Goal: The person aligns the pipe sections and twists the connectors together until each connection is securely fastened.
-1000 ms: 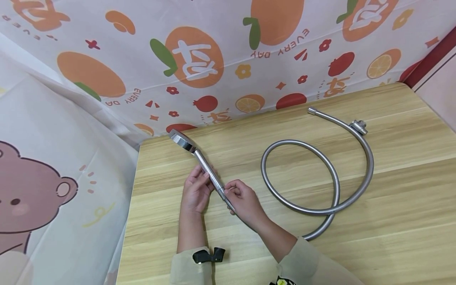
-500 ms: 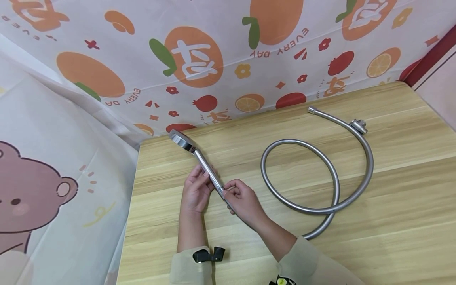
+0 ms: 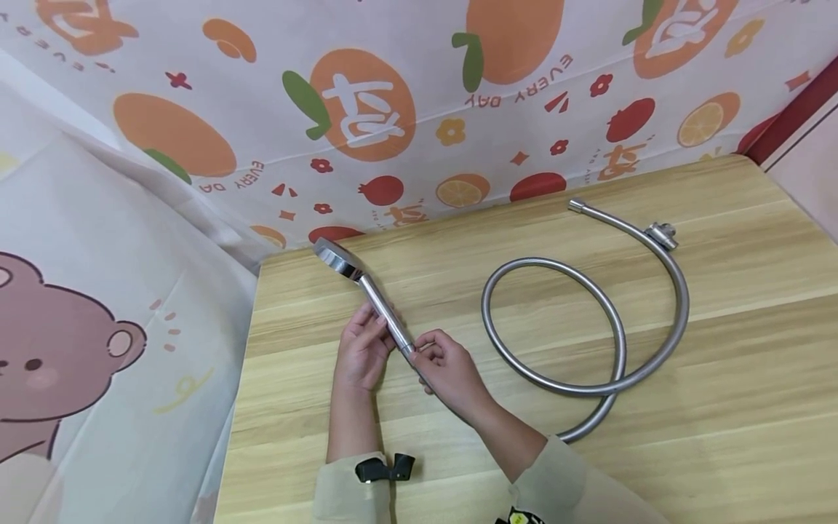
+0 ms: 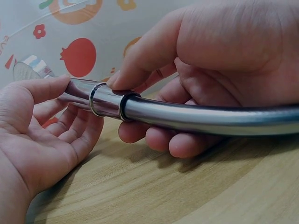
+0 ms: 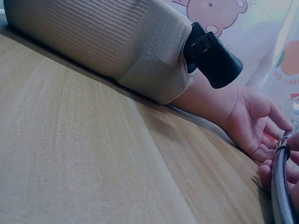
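At the left of the head view hangs a bear-print curtain (image 3: 78, 349), and just right of it begins the wooden worktop (image 3: 720, 407), where the chrome shower head (image 3: 335, 257) lies near the upper-left corner with its handle slanting down toward the frame's centre. The left hand (image 3: 361, 351) cradles that handle with palm up, thumb on top and fingers loosely curled beneath, while the right hand (image 3: 450, 372), just beside it, grasps the hose nut (image 4: 108, 100) where the hose joins the handle. Further right the metal shower hose (image 3: 615, 320) coils in a loop across the worktop, its free end lying near a small chrome fitting (image 3: 661, 234) at the upper right, below the fruit-print curtain (image 3: 419, 109).
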Demonstrator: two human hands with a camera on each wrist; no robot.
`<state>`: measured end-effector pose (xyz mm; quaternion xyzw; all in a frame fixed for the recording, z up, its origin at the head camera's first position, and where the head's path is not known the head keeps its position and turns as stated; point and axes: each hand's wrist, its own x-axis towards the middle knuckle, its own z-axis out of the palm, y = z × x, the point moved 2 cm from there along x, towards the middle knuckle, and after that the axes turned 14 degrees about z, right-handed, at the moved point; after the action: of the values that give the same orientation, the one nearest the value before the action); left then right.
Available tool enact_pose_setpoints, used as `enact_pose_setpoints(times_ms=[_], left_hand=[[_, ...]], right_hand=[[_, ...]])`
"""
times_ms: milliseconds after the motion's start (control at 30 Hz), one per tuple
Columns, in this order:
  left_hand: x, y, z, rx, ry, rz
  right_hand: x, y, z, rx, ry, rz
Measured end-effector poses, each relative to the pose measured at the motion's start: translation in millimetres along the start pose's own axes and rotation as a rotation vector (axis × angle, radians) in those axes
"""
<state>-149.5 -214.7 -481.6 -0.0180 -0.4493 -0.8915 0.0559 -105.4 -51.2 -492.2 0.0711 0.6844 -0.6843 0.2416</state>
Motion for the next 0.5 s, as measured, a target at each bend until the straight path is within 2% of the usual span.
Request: enact_pose_setpoints(times_ms=[500], left_hand=[[-0.2, -1.5, -0.9, 0.046, -0.013, 0.000]], right_hand=[[-2.6, 0.0, -1.7, 0.001, -0.023, -0.032]])
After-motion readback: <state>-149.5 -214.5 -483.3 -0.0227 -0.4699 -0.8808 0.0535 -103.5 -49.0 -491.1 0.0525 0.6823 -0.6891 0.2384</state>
